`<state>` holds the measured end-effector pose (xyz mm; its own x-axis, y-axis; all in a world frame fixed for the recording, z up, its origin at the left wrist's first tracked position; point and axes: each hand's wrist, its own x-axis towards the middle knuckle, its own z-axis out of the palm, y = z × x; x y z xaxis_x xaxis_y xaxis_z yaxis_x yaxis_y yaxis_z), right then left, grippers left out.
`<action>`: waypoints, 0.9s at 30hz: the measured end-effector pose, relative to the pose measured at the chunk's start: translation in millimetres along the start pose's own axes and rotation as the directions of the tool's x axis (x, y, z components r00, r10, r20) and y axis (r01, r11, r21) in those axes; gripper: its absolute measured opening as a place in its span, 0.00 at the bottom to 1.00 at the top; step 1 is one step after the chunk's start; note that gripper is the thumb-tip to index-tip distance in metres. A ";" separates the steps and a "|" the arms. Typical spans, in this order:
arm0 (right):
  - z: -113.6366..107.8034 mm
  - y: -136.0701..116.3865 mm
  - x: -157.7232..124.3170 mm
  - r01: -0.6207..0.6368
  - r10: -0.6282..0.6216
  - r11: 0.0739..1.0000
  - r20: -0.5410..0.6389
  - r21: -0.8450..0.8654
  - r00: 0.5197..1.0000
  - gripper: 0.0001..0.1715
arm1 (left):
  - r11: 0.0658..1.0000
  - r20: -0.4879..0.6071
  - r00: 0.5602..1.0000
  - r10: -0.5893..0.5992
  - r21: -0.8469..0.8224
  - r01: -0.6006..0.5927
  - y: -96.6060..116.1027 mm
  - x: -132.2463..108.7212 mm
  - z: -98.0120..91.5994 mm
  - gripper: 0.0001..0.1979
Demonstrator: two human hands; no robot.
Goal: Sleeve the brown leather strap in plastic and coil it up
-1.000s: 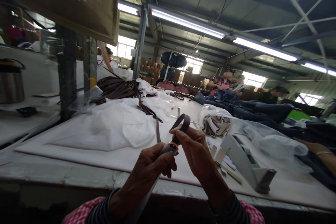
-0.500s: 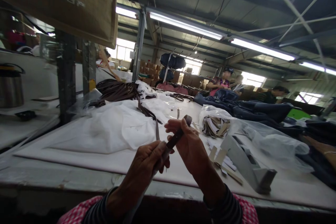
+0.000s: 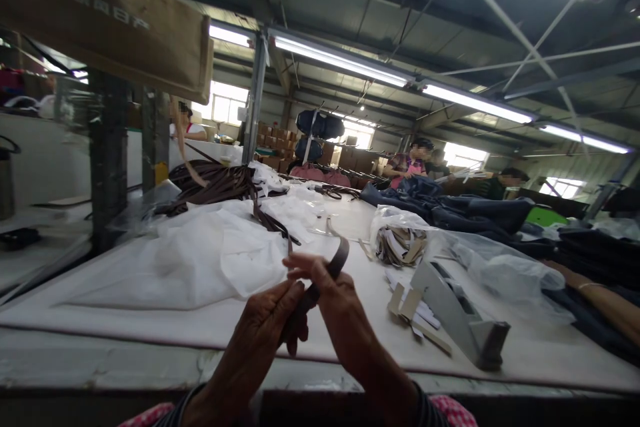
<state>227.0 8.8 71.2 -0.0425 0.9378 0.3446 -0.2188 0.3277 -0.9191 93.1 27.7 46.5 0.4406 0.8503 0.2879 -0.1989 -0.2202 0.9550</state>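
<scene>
One broad white tabletop [image 3: 150,325] spreads beneath the person's bare left hand [image 3: 265,317] and bare right hand [image 3: 341,310]. Between them, above the tabletop, is a flat, narrow, dark-brown strap [image 3: 340,257]. The left hand pinches its lower part; the right hand lies against its upper part, but how firmly, one cannot tell. Its bent top suggests a light, flexible band, perhaps slippery; pinching both flat faces near the bend seems wise.
</scene>
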 end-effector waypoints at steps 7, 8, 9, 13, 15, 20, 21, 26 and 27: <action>-3.6 -3.3 0.3 0.020 -0.011 0.987 -0.057 0.160 0.998 0.30 | 0.987 -0.090 0.996 0.014 0.159 0.000 -5.8 -14.8 -1.1 0.29; -4.4 -6.1 2.2 0.035 -0.022 0.985 -0.078 0.171 0.997 0.30 | 0.987 -0.094 0.996 0.009 0.162 0.007 -6.8 -15.4 -1.9 0.29; -3.7 -7.6 2.0 0.042 -0.034 0.991 -0.061 0.125 0.998 0.29 | 0.989 -0.092 0.996 0.001 0.149 0.013 -6.8 -15.5 -2.7 0.30; 7.8 -2.2 -11.9 -0.007 0.040 0.987 0.211 -0.158 0.977 0.29 | 0.994 -0.070 0.997 -0.013 0.108 0.021 1.4 -17.5 -4.4 0.31; 9.1 0.8 -14.7 -0.040 0.071 0.993 0.276 -0.115 0.958 0.30 | 0.987 -0.078 0.996 -0.037 0.154 0.049 4.2 -21.2 -6.1 0.32; -6.5 -10.6 -0.5 -0.018 -0.004 0.939 0.063 0.343 0.998 0.31 | 0.976 -0.174 0.984 -0.044 0.201 0.079 0.4 -27.8 -13.7 0.31; -7.0 -14.1 0.6 0.002 -0.015 0.949 0.041 0.315 0.999 0.29 | 0.973 -0.177 0.984 -0.024 0.221 0.064 1.3 -27.3 -14.2 0.31; 14.9 -19.9 -7.0 0.050 -0.015 0.990 0.254 -0.131 0.967 0.28 | 0.972 -0.114 0.992 0.046 0.234 -0.018 15.0 -18.5 -12.7 0.30; 18.3 -20.0 -7.1 0.040 -0.003 0.991 0.282 -0.127 0.959 0.30 | 0.979 -0.116 0.993 0.035 0.202 -0.011 15.2 -16.3 -13.6 0.29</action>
<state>213.8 -6.5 90.7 -0.3151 0.8664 0.3873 -0.0950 0.3773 -0.9212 71.1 17.0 55.3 0.3286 0.8918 0.3109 -0.0225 -0.3217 0.9466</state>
